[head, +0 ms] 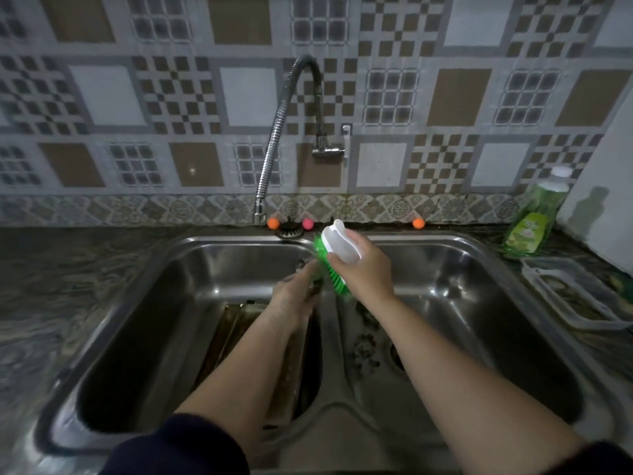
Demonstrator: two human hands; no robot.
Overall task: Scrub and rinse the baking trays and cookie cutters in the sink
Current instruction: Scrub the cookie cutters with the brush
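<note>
1. while my right hand (363, 269) grips the brush (334, 260), my left hand (294, 293) pinches a small dark cutter (317, 286) over the sink (496, 255) divider.
2. i'd judge short strokes along its edges work best.
3. a tray (236, 334) waits in the left basin.

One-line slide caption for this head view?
Right hand scrubs a small dark item, held by left hand, with green-bristled white brush over steel double sink.
</note>
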